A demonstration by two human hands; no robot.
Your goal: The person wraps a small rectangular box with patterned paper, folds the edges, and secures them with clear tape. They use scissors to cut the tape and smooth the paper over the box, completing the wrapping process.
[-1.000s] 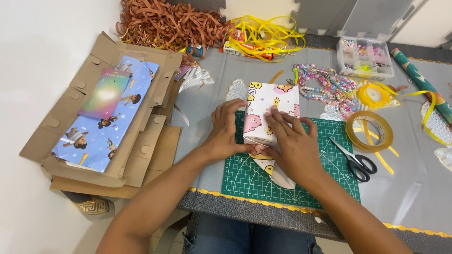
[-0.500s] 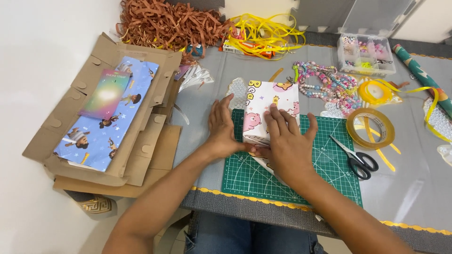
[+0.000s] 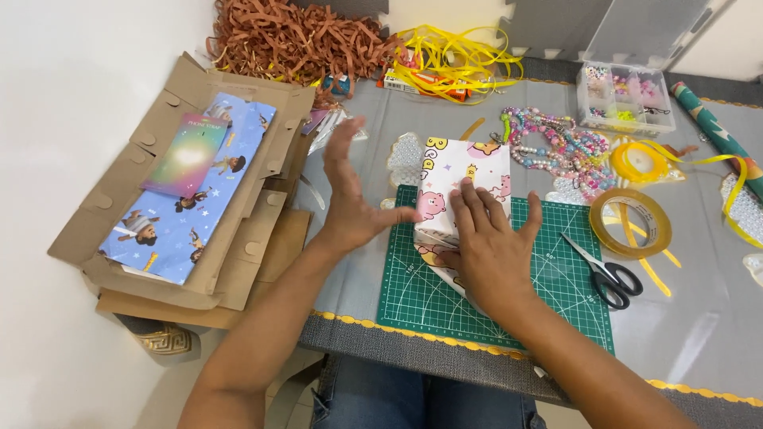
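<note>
**Wrapping at risk of springing open**

Pressing flat on the wrapped box (image 3: pixel 463 195), the right hand (image 3: pixel 493 250) lies open with fingers spread over the near part of the cartoon-printed paper, palm down, gripping nothing. The left hand (image 3: pixel 350 199) hovers open just left of the box, fingers raised and apart from the paper. The box sits on the far edge of the green cutting mat (image 3: pixel 556 294), near the middle of the grey worktop (image 3: pixel 707 342).

With only one hand bearing down, the folded paper looks likely to lift or slide on its left side, since nothing visible fastens it there. The tape roll (image 3: pixel 630 222) and scissors (image 3: pixel 608 274) lie well apart to the right, so a reach for either would probably take the pressing hand off the fold. The bead strands (image 3: pixel 556 147) just beyond the box could be dragged or scattered if the box shifts away.
</note>
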